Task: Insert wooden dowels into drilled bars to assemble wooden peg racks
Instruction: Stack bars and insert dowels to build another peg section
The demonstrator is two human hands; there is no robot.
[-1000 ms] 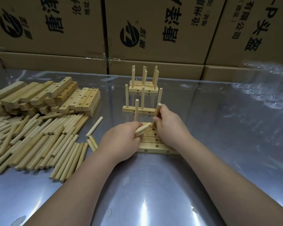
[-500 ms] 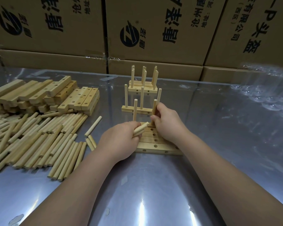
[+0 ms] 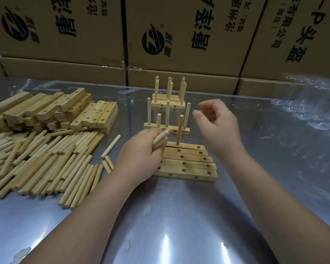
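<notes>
**Left hand** (image 3: 139, 157): curled round a small bundle of spare dowels (image 3: 161, 137), gripped low. Their free ends slant up and to the right, towards the other hand.

**Right hand** (image 3: 217, 128): raised above the work, fingers loosely bent, nothing in it. It hangs just right of the spare dowels' tips.

**Row of drilled bars** (image 3: 191, 164): five lying flat, side by side on the metal table (image 3: 179, 216), between the two forearms. Long axes run left to right, holes facing up.

**Farthest bar** (image 3: 189, 146): the one in work.
- The centre dowel (image 3: 179, 130) stands upright in its middle hole.
- A second upright dowel (image 3: 158, 121) has its foot hidden behind the left hand.
- The right-end hole (image 3: 198, 147) is unfilled.

**Governing relation**: the unfilled hole lies below the right hand and slightly to its left, nearer to it than to the left hand. Judged next step: the right hand takes one spare dowel, turns it from slanted to vertical, then presses it straight down.

**Finished rack** (image 3: 151, 126): just behind the row.

**Loose dowels** (image 3: 46, 161): heaped to the left.
</notes>
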